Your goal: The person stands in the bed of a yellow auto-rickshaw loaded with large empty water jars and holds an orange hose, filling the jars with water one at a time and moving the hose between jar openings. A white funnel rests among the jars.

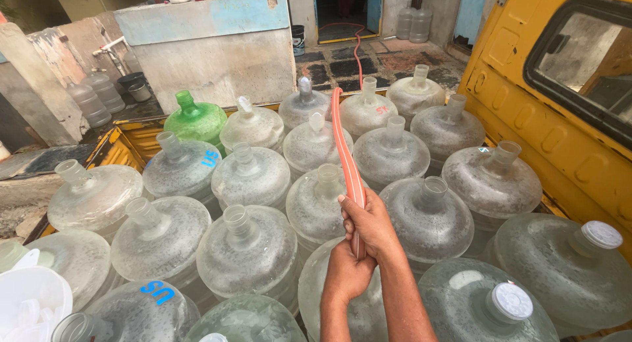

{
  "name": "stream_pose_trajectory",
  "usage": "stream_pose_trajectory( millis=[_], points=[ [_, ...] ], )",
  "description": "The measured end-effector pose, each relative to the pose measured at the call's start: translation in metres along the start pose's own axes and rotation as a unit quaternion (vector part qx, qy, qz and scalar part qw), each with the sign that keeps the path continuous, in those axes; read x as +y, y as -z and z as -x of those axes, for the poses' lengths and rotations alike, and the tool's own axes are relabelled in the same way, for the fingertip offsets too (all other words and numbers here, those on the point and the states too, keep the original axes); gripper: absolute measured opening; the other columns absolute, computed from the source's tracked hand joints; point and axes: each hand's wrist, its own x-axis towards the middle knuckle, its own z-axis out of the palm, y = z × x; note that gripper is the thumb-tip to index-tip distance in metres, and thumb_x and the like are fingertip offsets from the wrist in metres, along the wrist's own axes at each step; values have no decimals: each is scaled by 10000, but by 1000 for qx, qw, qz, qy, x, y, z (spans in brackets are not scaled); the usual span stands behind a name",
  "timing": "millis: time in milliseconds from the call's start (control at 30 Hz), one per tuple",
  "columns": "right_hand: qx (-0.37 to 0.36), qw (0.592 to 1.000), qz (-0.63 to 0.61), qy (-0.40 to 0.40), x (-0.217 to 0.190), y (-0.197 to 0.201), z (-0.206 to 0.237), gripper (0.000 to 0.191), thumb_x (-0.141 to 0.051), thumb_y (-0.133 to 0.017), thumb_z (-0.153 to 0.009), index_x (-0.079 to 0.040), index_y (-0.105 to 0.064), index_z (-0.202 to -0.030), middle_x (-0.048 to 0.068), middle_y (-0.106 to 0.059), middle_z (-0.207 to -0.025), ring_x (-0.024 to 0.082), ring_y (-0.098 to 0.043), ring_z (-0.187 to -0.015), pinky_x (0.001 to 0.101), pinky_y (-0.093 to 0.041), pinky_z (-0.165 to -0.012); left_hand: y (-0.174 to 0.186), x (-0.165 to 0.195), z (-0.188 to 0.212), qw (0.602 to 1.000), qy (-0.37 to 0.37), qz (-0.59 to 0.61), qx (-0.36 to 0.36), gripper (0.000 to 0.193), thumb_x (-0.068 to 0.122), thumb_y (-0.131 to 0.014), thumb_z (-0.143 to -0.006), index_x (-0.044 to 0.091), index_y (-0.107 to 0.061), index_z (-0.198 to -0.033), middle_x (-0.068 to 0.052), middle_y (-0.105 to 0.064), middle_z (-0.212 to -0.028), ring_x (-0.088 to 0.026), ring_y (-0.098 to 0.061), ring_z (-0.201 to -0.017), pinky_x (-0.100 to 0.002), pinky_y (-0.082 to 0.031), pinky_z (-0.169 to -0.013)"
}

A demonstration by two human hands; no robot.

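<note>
While jugs (250,177) crowd around, both hands (365,227) grip the hose (345,157).

hose (347,159): orange plastic, smooth, slightly glossy. water jugs (250,250): clear plastic, scuffed and cloudy; one green jug (196,120), translucent plastic. jug caps (512,300): white matt plastic. vehicle body (526,118): yellow painted metal, worn. wall (217,59): rough concrete.
</note>
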Motion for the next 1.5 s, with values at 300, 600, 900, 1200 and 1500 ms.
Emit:
stream_pose_trajectory(
  millis=[300,600,900,1200,1500],
  points=[
    [0,1000,-9,4,1,0,-3,214,-161,-690,-935,-43,-534,-1022,7,-544,-691,71,-494,-465,255,-449,-366,0,0,-2,1000,-14,7,4,183,140,-691,-804,-25,-684,-880,-103,-754,-759,-167,-713,-698,-365,-539,-654],
    [-1,1000,-7,4,3,1,-4,224,-158,-691,-935,-39,-531,-1038,5,-544,-696,68,-497,-470,253,-452,-370,1,-2,-4,1000,0,-4,2,175,139,-685,-810,-26,-680,-866,-110,-747,-747,-177,-703,-683,-375,-532,-646],
    [5,1000,-9,-5,6,0,-7,226,-168,-695,-929,-55,-530,-1033,3,-544,-693,75,-496,-469,261,-451,-375,1,-4,-6,1000,-13,3,7,206,147,-697,-799,-33,-692,-900,-119,-763,-783,-177,-737,-751,-366,-550,-687],
    [-11,999,-51,-12,3,4,-7,283,-172,-697,-910,-64,-570,-1139,15,-572,-696,91,-525,-480,261,-471,-406,1,-8,-9,1000,-13,1,-4,201,144,-706,-805,-31,-698,-905,-117,-755,-776,-186,-724,-731,-368,-551,-680],
    [-21,997,-67,-43,-5,8,-5,272,-180,-685,-897,-78,-592,-1130,23,-675,-768,99,-596,-534,253,-507,-456,-1,-11,-10,997,-62,44,-17,240,161,-732,-800,0,-704,-976,-59,-773,-843,-117,-699,-781,-332,-558,-724]
  ],
)
